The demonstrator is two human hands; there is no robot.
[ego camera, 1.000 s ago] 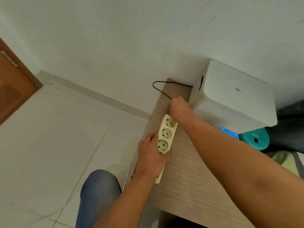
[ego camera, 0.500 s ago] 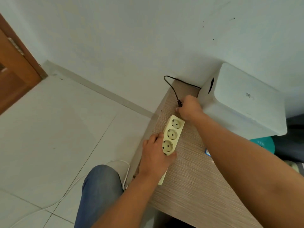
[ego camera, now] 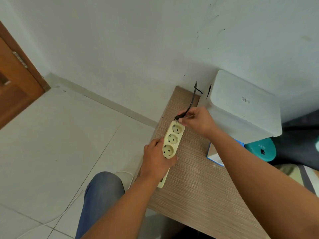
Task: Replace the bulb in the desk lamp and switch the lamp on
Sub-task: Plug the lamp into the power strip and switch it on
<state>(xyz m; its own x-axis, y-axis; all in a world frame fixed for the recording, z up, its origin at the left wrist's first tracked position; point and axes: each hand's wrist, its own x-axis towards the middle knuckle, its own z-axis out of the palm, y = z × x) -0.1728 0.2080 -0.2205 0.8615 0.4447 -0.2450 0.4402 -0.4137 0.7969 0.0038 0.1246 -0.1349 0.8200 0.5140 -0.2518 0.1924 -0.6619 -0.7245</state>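
Note:
A cream power strip (ego camera: 173, 139) with three empty round sockets lies on the wood-grain desk (ego camera: 193, 183). My left hand (ego camera: 156, 160) grips its near end and holds it down. My right hand (ego camera: 196, 121) pinches a black plug (ego camera: 179, 116) just above the strip's far end. The plug's black cable (ego camera: 192, 99) rises toward the wall behind a white box. No lamp or bulb is in view.
A white box-shaped appliance (ego camera: 241, 104) stands at the desk's far right corner against the wall. Next to it are a blue-edged box (ego camera: 213, 153) and a teal round object (ego camera: 261, 149). A white cable (ego camera: 69, 206) trails over the tiled floor. A wooden door (ego camera: 15, 80) stands at left.
My right hand has lifted the black plug from beside the strip's far end, so the plug and its cable now show above the strip. The left hand keeps its hold.

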